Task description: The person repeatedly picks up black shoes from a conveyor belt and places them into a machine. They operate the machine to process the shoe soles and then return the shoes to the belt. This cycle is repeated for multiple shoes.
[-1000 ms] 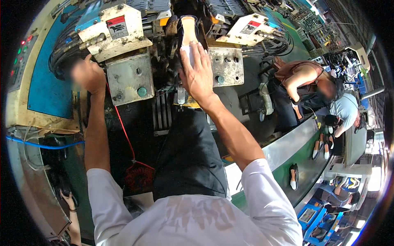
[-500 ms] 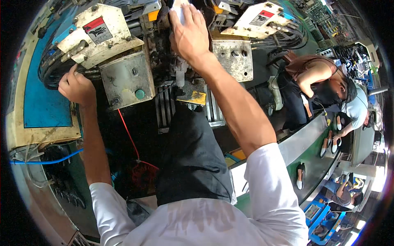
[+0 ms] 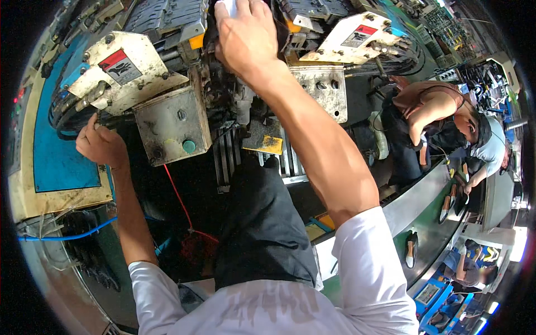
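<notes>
My right hand [image 3: 248,42] reaches to the middle of the machine at the top edge. Its fingers are bent over what looks like a white shoe [image 3: 230,6], mostly hidden by the hand and the picture's edge. On the left, my left hand [image 3: 102,146] has its fingers curled together at the lower end of a small coil spring [image 3: 99,117]. That spring hangs below a cream machine plate [image 3: 114,53] with a red-topped warning label. Just right of this hand is a worn metal box [image 3: 170,120] with a green button [image 3: 188,146].
A matching cream plate [image 3: 346,39] and metal box [image 3: 326,84] stand right of my forearm. Far left is a blue panel [image 3: 61,151]. On the right runs a conveyor [image 3: 391,215] with several shoes; a co-worker [image 3: 435,111] bends beside it. Black hoses and a red cord hang nearby.
The view has shifted slightly, showing more of the machine's top. My left hand's raised index finger has curled in at the spring. My right hand stays over the white shoe.
</notes>
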{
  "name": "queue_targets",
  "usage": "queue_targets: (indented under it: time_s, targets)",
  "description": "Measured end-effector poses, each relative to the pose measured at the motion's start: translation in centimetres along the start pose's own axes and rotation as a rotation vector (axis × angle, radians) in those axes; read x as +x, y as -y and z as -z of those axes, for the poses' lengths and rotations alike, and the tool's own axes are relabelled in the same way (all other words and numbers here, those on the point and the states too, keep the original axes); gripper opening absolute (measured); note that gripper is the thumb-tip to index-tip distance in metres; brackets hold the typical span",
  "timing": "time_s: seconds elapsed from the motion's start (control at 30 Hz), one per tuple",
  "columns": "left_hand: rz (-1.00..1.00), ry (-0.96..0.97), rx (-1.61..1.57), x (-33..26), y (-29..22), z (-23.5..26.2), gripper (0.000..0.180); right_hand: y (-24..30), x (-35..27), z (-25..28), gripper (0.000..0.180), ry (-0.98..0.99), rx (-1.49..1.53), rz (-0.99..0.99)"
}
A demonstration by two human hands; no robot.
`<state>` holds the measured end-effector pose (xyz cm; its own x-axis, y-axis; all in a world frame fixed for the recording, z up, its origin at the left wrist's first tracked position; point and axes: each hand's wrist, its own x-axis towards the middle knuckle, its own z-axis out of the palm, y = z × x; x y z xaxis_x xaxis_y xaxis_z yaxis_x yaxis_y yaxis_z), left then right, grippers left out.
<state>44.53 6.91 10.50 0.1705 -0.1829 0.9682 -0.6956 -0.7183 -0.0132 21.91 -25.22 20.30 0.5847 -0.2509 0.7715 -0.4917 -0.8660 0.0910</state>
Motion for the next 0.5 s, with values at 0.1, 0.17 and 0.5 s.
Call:
queue_targets:
  time_s: [0.1,0.17,0.5]
  targets:
    - [0.017,0.076,0.037,0.6,-0.8,-0.1,0.023,-0.5,0.8,-0.8,0.043,-0.021,0.123,-0.06]
    - [0.036,0.048,0.008,0.7,-1.7,-0.2,0.023,-1.3,0.8,-0.4,0.044,-0.02,0.187,-0.072]
    - [0.106,0.056,-0.043,1.0,-2.7,0.4,0.028,4.0,-27.3,6.6,0.063,0.522,0.44,-0.382]
